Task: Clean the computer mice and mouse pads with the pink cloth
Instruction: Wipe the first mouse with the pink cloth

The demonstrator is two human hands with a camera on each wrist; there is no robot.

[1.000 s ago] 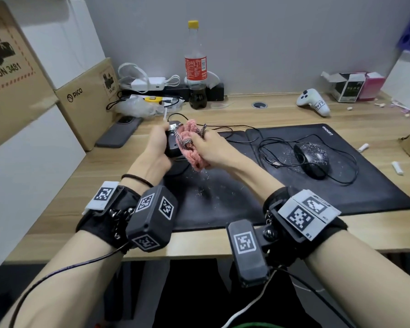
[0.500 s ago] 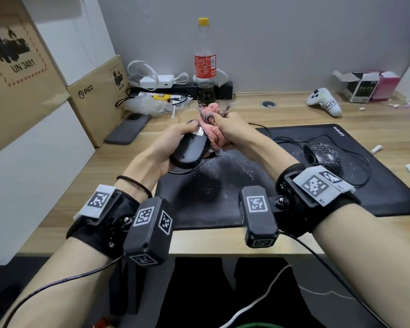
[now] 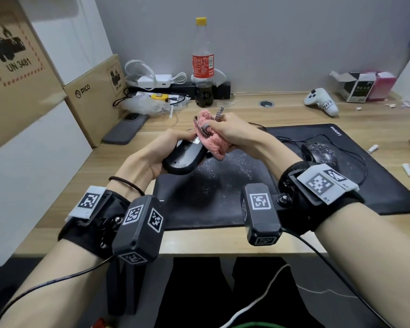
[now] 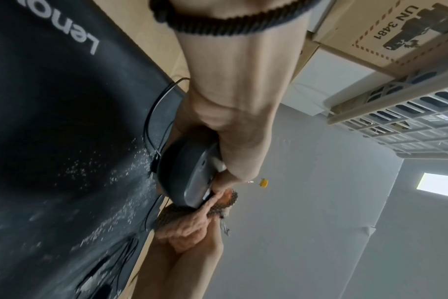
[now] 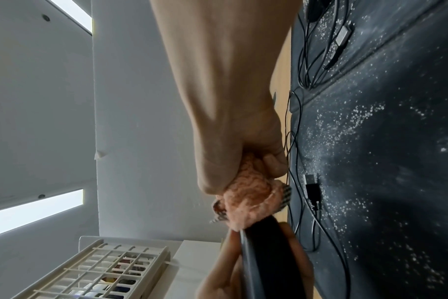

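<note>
Two hands meet above the near-left part of the black mouse pad (image 3: 223,200). The left hand (image 3: 149,159) holds a black mouse (image 3: 184,158) lifted clear of the pad and turned so its flat underside faces up, fingers curled round its sides; in the left wrist view the mouse (image 4: 184,174) sits under the palm with its cable looping away toward the pad. The right hand (image 3: 232,132) is closed in a fist round a bunched pink cloth (image 3: 214,140), which is pressed against the far end of the mouse. In the right wrist view the pink cloth (image 5: 248,200) bulges out of the fist and touches the mouse's edge (image 5: 263,252).

White specks are scattered over the pad just beneath and to the right of the hands. Farther right on the same pad lies a second mouse (image 3: 320,155), also black and dusted with the same specks, with its cable coiled loosely around it.

Beyond the pad, on the wooden tabletop (image 3: 104,166), a cola bottle (image 3: 202,65) with a yellow cap stands upright near the far wall. A white game controller (image 3: 321,100) lies at the far right, a dark phone (image 3: 126,129) lies at the far left, and cardboard boxes (image 3: 90,98) stand along the left edge.
</note>
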